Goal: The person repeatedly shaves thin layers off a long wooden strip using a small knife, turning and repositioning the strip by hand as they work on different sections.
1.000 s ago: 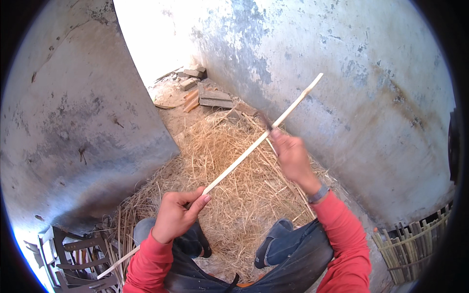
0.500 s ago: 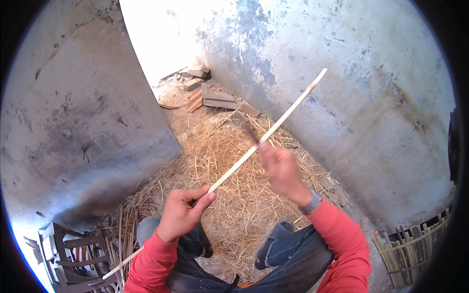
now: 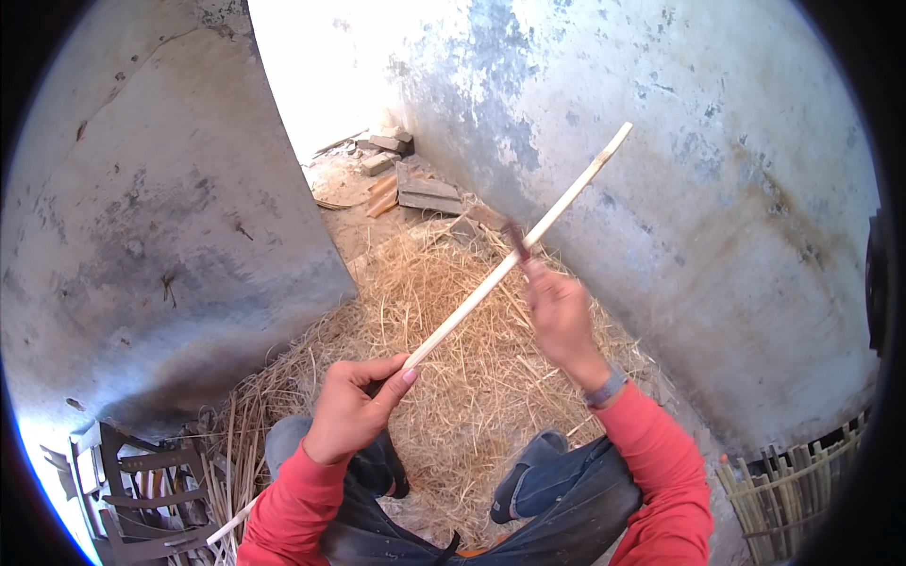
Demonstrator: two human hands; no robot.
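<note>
A long pale strip of split wood or bamboo (image 3: pixel 472 303) slants from lower left to upper right across the view. My left hand (image 3: pixel 354 406) is closed on it, thumb along the top. Behind my left wrist the strip runs on under the sleeve and shows again at the lower left. My right hand (image 3: pixel 563 321) is closed around a knife (image 3: pixel 516 241) with a dark, motion-blurred blade. That blade crosses the strip along its upper half and seems to touch it. The knife's handle is mostly hidden in the fist.
Straw-like shavings (image 3: pixel 444 415) cover the floor between my feet. Bricks and a grey block (image 3: pixel 429 196) lie beyond. A dark chair-like frame (image 3: pixel 156 481) and loose strips stand at left, a slatted basket (image 3: pixel 797 491) at right. Worn walls (image 3: pixel 679 236) rise on both sides.
My right hand and the knife have moved a little up and right along the strip, toward its far end. The left hand keeps its hold in nearly the same place.
</note>
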